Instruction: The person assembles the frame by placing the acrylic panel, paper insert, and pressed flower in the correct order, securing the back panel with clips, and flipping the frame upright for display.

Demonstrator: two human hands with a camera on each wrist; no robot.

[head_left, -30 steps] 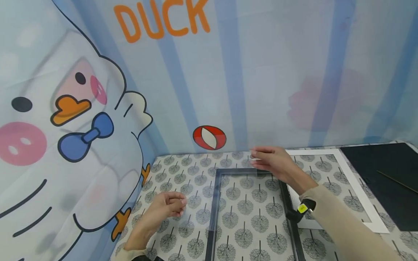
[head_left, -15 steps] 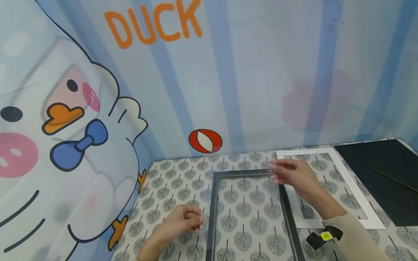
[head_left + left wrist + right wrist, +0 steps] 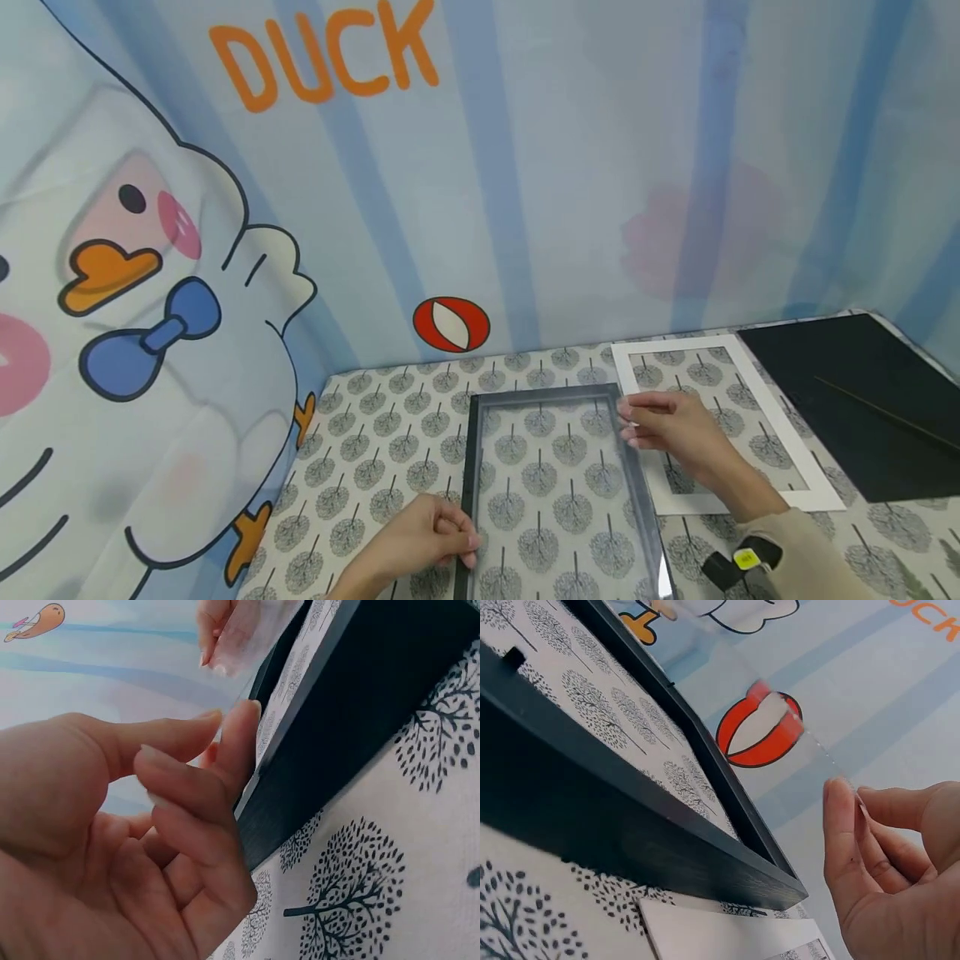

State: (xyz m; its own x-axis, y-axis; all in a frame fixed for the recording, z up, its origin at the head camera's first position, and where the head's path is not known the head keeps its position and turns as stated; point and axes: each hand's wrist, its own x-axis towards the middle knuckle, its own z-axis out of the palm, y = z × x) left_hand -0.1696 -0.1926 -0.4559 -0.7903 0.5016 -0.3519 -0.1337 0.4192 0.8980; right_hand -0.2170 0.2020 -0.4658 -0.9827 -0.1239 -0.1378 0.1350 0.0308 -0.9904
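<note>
A thin clear sheet lies almost level just over a black picture frame, its see-through surface greying the bars beneath. My left hand pinches the sheet's left edge between thumb and fingers, close to the frame's left bar. On the other side, my right hand pinches the right edge, near the far right corner. In the right wrist view the sheet's edge runs from the fingertips above the frame, with a gap between. The left wrist view has the left fingers against or very near the frame's outer side.
A white mat board with a cut-out window lies right of the frame. Beyond it is a black board with a thin cord or stick across it. A printed cloth backdrop rises behind the tree-patterned tablecloth.
The clear sheet has come right and down over the frame, now covering its right bar. Both hands have moved right and nearer, still pinching its edges. The head view has turned slightly right.
</note>
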